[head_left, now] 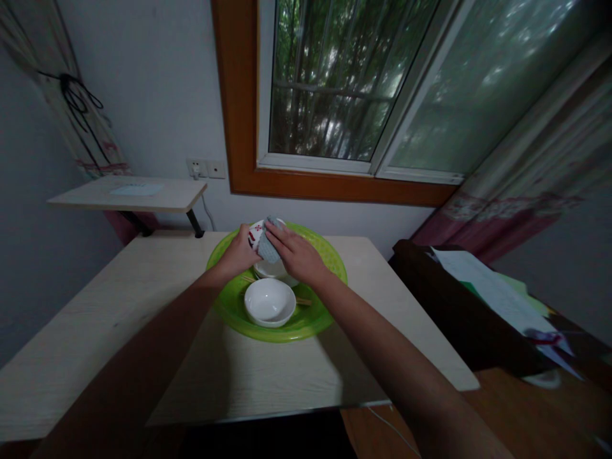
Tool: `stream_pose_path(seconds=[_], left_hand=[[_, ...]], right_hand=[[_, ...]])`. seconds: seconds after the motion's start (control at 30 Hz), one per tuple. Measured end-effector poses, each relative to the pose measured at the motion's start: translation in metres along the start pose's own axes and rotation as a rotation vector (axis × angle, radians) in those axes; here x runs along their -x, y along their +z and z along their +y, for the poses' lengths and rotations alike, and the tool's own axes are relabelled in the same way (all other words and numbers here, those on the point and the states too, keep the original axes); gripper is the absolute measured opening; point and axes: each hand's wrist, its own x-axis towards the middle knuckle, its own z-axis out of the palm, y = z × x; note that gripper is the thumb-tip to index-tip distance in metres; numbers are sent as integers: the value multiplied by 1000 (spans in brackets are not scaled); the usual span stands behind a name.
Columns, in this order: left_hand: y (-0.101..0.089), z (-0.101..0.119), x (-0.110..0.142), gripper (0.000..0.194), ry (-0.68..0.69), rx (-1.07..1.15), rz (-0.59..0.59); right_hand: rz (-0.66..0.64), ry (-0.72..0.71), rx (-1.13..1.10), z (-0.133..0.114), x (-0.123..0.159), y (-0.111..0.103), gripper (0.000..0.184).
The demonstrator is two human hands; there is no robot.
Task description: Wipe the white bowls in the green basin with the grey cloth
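Above a green basin (282, 333), my left hand (240, 250) grips a white bowl with a red pattern (255, 234), tilted on its side. My right hand (302, 254) presses a grey cloth (269, 246) against that bowl, with the fingers lying over the cloth. Below them in the basin sits a plain white bowl (270, 301), upright, its inside showing. Just behind it another white bowl (276, 272) is partly hidden by the hands and cloth. Chopsticks (303, 301) lie in the basin, poking out on both sides of the front bowl.
The basin stands on a light wooden table (268, 376). A small raised shelf (129, 193) with a paper on it is at the back left. A window (344, 83) is beyond the table. To the right, papers (492, 290) lie on dark furniture (459, 306).
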Motion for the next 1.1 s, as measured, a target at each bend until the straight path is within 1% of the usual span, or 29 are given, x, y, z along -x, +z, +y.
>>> stream_pose_path(seconds=[0.07,0.2,0.27,0.3,0.37,0.43,0.57,0.63,0.7,0.8,0.93,1.03,1.1], left_hand=[[1,0,0,55,-5,-1,20],[1,1,1,58,-35,-15,67],[0,2,2,58,-31,-27,64],[0,2,2,57,-29,-36,60],[1,1,1,57,-31,-61,57],[2,1,1,56,-25,-85,52],[4,-2,1,51,38,-104,2],[4,-2,1,50,59,-116,-7],[4,-1,1,50,51,-122,6],[3,1,1,51,22,-115,30],[2,0,1,55,-1,-110,53],[3,-2,0,56,-5,-104,49],[3,-2,0,54,-3,-98,40]], right_hand=[[12,30,9,2,1,0,70],[78,223,-5,14,5,6,78],[79,284,-27,20,7,9,78],[78,292,-38,21,8,10,79],[79,270,-50,21,8,11,80],[76,214,-49,17,7,10,80],[26,76,-27,7,4,6,73],[2,52,-18,4,2,5,72],[8,87,-6,3,1,4,75],[64,181,16,8,1,3,77],[139,270,31,17,4,4,72],[151,274,45,18,5,4,69],[122,240,65,14,4,3,67]])
